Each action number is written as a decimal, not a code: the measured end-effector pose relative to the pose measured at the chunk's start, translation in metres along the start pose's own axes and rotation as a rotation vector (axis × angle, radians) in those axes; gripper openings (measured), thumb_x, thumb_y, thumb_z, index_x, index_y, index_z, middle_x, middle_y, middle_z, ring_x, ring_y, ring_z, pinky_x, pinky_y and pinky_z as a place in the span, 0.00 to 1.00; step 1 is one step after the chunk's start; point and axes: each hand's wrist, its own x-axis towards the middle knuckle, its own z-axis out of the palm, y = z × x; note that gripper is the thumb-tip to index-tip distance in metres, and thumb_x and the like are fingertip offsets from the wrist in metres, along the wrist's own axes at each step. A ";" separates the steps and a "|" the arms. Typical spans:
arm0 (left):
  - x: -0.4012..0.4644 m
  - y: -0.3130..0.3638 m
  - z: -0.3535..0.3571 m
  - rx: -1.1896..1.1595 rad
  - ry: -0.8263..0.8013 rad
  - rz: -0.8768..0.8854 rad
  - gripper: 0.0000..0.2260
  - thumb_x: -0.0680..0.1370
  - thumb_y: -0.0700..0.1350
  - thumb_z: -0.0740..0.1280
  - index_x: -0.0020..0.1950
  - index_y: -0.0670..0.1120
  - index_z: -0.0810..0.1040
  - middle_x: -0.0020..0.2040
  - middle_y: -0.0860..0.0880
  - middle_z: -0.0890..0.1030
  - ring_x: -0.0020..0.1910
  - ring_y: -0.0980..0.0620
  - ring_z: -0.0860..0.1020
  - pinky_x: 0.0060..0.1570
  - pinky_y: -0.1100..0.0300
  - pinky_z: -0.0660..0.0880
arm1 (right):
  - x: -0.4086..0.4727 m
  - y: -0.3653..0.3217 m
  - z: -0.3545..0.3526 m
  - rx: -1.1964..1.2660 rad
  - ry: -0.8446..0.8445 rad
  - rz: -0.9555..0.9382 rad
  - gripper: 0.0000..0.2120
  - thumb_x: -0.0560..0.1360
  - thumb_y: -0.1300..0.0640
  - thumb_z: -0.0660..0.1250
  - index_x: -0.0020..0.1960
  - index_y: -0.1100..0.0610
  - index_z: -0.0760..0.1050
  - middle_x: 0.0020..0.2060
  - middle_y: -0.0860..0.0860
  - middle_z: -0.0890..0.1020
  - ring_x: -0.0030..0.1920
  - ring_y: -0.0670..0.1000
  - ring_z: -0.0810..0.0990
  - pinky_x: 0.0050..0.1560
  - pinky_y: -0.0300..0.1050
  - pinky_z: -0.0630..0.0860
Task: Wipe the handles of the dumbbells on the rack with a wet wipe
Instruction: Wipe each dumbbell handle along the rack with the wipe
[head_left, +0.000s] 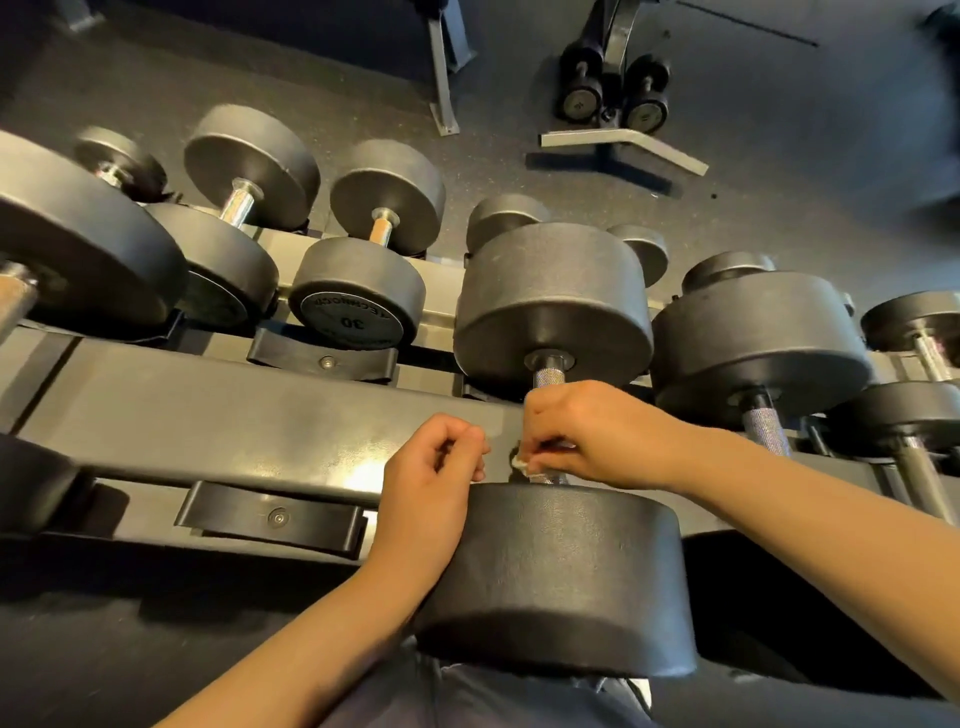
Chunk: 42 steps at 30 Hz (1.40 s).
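Right hand (587, 434) grips the wet wipe (521, 462) round the near dumbbell's handle (546, 375), left hand (434, 467) loosely curled and idle beside it; its neighbours' handles likely remain.

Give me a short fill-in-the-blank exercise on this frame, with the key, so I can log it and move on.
1. The wet wipe is held against the dumbbell handle by the ____ hand.
2. The left hand holds ____.
3. The number printed on the end of the labelled dumbbell on the rack is ____.

Missing words: right; nothing; 30
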 end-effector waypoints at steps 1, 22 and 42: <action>0.000 0.000 0.000 -0.002 -0.002 0.007 0.09 0.79 0.40 0.64 0.38 0.47 0.76 0.32 0.54 0.78 0.34 0.59 0.76 0.37 0.69 0.72 | 0.010 0.001 0.001 -0.074 -0.011 -0.008 0.04 0.72 0.57 0.72 0.45 0.56 0.83 0.43 0.52 0.79 0.44 0.52 0.79 0.43 0.45 0.75; -0.002 0.003 0.000 0.029 0.049 -0.007 0.10 0.79 0.40 0.63 0.39 0.45 0.77 0.31 0.55 0.78 0.34 0.59 0.75 0.39 0.66 0.73 | 0.040 0.005 -0.022 -0.595 -0.111 0.001 0.11 0.79 0.55 0.60 0.58 0.55 0.78 0.53 0.51 0.79 0.53 0.51 0.75 0.53 0.44 0.73; -0.026 0.022 0.009 0.285 -0.035 0.311 0.07 0.79 0.45 0.64 0.41 0.51 0.77 0.40 0.57 0.79 0.41 0.58 0.76 0.42 0.70 0.70 | 0.005 0.018 0.016 0.163 0.530 0.380 0.16 0.75 0.55 0.69 0.61 0.53 0.71 0.44 0.47 0.77 0.42 0.48 0.76 0.40 0.40 0.70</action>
